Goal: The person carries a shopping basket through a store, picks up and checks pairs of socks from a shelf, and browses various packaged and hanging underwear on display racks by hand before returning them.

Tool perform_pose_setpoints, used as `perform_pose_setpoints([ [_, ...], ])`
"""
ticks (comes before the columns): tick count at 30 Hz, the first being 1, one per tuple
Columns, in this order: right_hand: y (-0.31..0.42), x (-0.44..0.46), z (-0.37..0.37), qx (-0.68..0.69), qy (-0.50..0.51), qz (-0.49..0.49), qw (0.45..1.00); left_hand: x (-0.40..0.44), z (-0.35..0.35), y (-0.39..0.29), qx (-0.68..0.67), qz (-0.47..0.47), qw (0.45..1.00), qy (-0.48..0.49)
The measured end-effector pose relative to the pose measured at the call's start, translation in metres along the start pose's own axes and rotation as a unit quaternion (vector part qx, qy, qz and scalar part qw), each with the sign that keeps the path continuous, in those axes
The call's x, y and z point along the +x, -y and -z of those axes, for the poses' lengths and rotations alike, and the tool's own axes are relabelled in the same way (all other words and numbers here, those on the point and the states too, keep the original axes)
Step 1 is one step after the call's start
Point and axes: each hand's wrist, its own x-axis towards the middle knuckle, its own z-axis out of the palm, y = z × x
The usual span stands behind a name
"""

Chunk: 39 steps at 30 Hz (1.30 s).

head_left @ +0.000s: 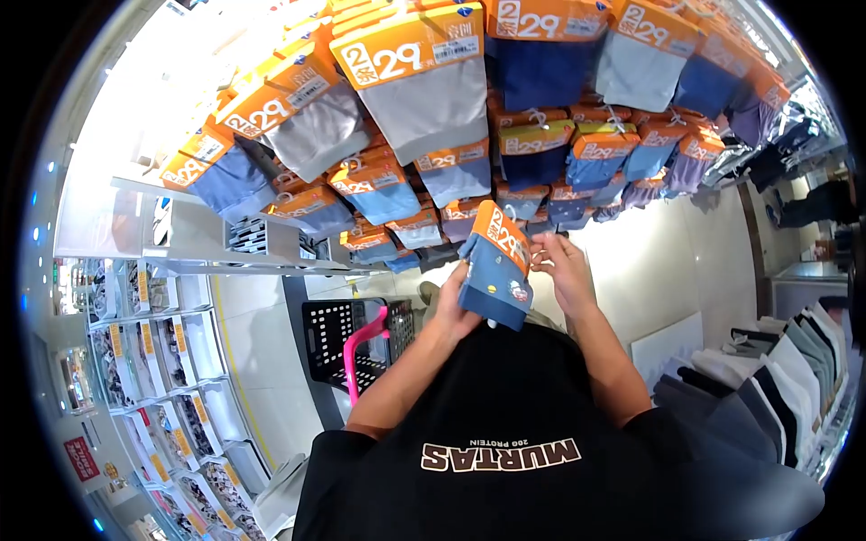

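My left hand point(456, 305) grips the side of a pack of underwear point(499, 273), a folded blue garment with small printed figures under an orange "29" card. The pack is tilted in front of my chest. At the card's right edge is my right hand point(564, 270), its fingers curled and pinched together. Whether they hold the card's edge or something small is hard to make out. Just beyond the pack hang rows of similar packs point(421, 108) in grey, blue and purple.
On the floor to my left stands a black shopping basket point(329, 338) with a pink handle point(361, 343). Shelves of small goods point(176, 388) line the far left. Hanging garments point(767, 388) fill a rack at the right, close to my right elbow.
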Motion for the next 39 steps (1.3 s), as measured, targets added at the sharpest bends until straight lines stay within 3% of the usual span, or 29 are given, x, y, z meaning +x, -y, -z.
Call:
perform_pose_setpoints([
  [4,-0.009,-0.005,-0.015,0.205,0.107,-0.145,0.962,0.000,0.011,0.001,0.033,-0.013,0.999,-0.008],
  [6,-0.009,0.000,-0.023,0.199,0.119,-0.141,0.962,-0.005,0.006,0.000,0.041,-0.009,0.999,-0.034],
  [9,0.012,0.020,-0.035,0.161,0.119,-0.065,0.978,-0.016,0.007,-0.011,0.219,-0.056,0.969,-0.099],
  [11,0.027,0.042,-0.041,0.092,0.115,0.052,0.988,-0.026,0.026,-0.023,0.341,-0.148,0.919,-0.133],
  [14,0.064,0.065,-0.058,-0.037,0.079,0.082,0.993,-0.052,0.066,-0.053,0.493,-0.248,0.815,-0.179],
  [16,0.071,0.087,-0.067,-0.124,0.071,0.191,0.971,-0.076,0.087,-0.079,0.622,-0.334,0.673,-0.219],
  [20,0.063,0.124,-0.083,-0.148,0.081,0.199,0.965,-0.125,0.108,-0.116,0.641,-0.367,0.597,-0.312],
  [23,0.026,0.154,-0.080,-0.133,0.080,0.157,0.975,-0.147,0.132,-0.119,0.663,-0.306,0.587,-0.349],
  [24,0.024,0.153,-0.079,-0.150,0.084,0.145,0.974,-0.149,0.145,-0.112,0.688,-0.293,0.561,-0.354],
  [26,0.013,0.153,-0.076,-0.193,0.045,0.182,0.963,-0.147,0.175,-0.092,0.676,-0.260,0.595,-0.349],
  [28,0.001,0.154,-0.068,-0.222,-0.006,0.217,0.951,-0.149,0.161,-0.068,0.858,-0.227,0.307,-0.344],
  [29,0.003,0.149,-0.062,-0.208,-0.025,0.218,0.953,-0.144,0.157,-0.059,0.861,-0.250,0.264,-0.356],
  [33,0.022,0.137,-0.021,-0.169,-0.119,0.288,0.935,-0.132,0.158,-0.060,0.762,-0.237,0.404,-0.447],
  [36,0.051,0.135,0.003,-0.150,-0.218,0.314,0.912,-0.130,0.148,-0.060,0.778,-0.182,0.419,-0.431],
  [37,0.055,0.139,0.010,-0.182,-0.230,0.322,0.900,-0.129,0.148,-0.060,0.799,-0.172,0.393,-0.422],
  [39,0.058,0.149,0.010,-0.174,-0.223,0.330,0.901,-0.126,0.147,-0.059,0.799,-0.168,0.399,-0.418],
])
